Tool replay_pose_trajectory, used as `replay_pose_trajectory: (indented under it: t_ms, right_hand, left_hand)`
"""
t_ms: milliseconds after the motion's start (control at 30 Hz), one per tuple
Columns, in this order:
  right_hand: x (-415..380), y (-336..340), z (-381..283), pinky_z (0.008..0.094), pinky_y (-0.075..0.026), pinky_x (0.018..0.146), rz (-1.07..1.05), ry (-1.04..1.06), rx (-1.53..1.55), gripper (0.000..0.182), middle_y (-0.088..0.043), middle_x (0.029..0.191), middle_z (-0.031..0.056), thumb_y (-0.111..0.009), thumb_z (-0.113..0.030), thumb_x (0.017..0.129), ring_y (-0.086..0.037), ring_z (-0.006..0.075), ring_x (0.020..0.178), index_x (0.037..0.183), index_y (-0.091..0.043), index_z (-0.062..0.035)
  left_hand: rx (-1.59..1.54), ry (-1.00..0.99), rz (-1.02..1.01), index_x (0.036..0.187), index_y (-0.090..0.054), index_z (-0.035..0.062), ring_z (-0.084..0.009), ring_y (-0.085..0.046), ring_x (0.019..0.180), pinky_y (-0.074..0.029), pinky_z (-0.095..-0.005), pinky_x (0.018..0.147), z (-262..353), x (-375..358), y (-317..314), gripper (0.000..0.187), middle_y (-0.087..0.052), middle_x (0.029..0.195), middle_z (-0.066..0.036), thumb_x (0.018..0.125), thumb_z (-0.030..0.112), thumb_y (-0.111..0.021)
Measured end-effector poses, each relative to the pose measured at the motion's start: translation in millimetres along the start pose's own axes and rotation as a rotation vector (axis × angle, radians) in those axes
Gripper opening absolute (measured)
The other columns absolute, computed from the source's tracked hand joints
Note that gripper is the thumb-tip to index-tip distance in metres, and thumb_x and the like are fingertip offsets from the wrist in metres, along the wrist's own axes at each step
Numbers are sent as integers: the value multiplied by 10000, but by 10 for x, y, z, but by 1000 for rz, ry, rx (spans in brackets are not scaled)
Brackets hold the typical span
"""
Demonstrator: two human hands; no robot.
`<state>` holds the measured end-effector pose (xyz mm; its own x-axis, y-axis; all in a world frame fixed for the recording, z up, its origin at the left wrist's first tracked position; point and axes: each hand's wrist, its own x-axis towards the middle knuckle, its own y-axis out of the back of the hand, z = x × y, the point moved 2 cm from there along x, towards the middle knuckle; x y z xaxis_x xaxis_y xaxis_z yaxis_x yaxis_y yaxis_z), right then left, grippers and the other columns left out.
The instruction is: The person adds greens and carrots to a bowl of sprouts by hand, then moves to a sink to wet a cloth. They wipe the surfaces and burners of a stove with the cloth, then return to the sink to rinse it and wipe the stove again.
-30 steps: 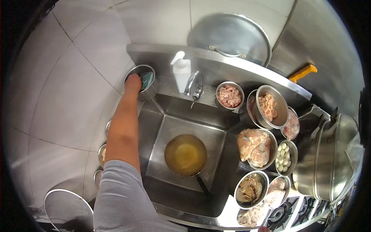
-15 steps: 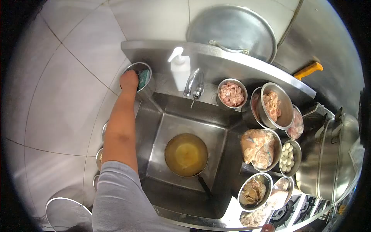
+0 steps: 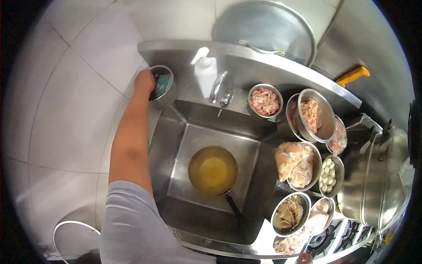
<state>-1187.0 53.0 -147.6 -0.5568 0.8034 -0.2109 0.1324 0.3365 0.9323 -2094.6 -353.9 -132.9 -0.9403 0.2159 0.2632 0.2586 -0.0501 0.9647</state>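
Observation:
My left hand (image 3: 144,82) is at the left rim of a tall metal container (image 3: 168,97) by the sink's back left corner. Its fingers look curled; whatever they hold, if anything, is hidden. Inside that container sits a green sponge or scouring pad (image 3: 162,84). A dark-handled pan (image 3: 212,171) with yellowish liquid in it rests on the floor of the steel sink (image 3: 178,185). To the container's right stand a white pump bottle (image 3: 205,78) and the faucet (image 3: 223,94). My right hand is out of view.
Right of the sink are a bowl of cut meat (image 3: 265,101), a bagged chicken (image 3: 293,163), a bowl of white eggs (image 3: 328,177) and a bowl of shrimp (image 3: 288,215). Further over are a large pot (image 3: 373,176) and stove burners (image 3: 323,240). A large lid (image 3: 263,31) leans behind.
My left hand has shifted from over the container's opening to its left rim, and more of the green pad shows. The whole view has moved slightly.

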Motion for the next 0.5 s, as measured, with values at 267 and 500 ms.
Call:
replay_pose_trajectory:
  t_ms: [267, 500]
  right_hand:
    - [-2, 71, -231, 402, -531, 696, -40, 9, -139, 235, -698, 867, 169, -637, -242, 891, -673, 298, 795, 927, -698, -19]
    - [-25, -43, 49, 417, -532, 685, -66, -3, -104, 253, -693, 859, 177, -630, -251, 896, -670, 318, 785, 951, -685, -10]
  left_hand:
    - [-214, 238, -34, 979, -617, -45, -391, -607, 1045, -484, -445, 905, 89, -79, 197, 258, -632, 1083, -259, 746, 62, -647]
    - [-51, 72, 19, 972, -608, -38, -391, -577, 1055, -479, -439, 903, -37, -71, 21, 234, -616, 1079, -255, 783, 101, -606]
